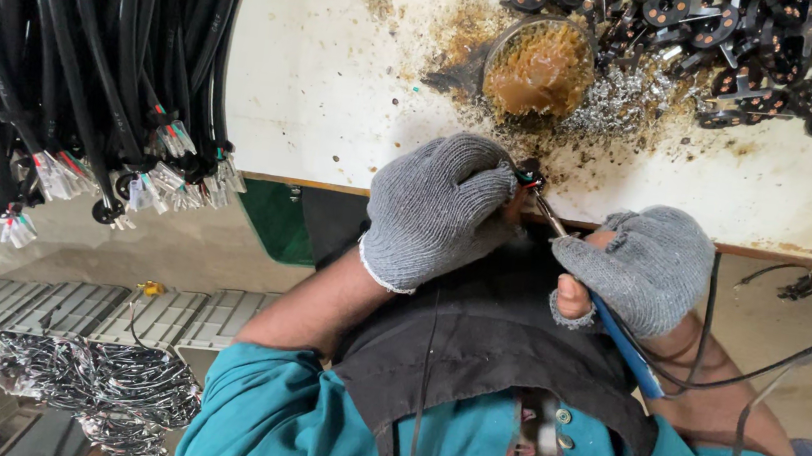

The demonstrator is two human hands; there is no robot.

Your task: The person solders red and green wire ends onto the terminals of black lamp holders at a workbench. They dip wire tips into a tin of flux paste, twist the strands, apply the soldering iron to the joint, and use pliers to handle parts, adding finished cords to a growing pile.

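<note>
Grey knit gloves cover both hands at frame centre: the left hand (438, 209) pinches a small black wired part (529, 176) at the table edge (330, 187), while the right hand (645, 266) grips a blue-handled soldering iron (620, 343), its tip touching the part. A flux dish (540, 68) sits just above.

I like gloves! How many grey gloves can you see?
2. One on the left hand pinching a small wired part; one on the right hand holding the soldering iron.
</note>
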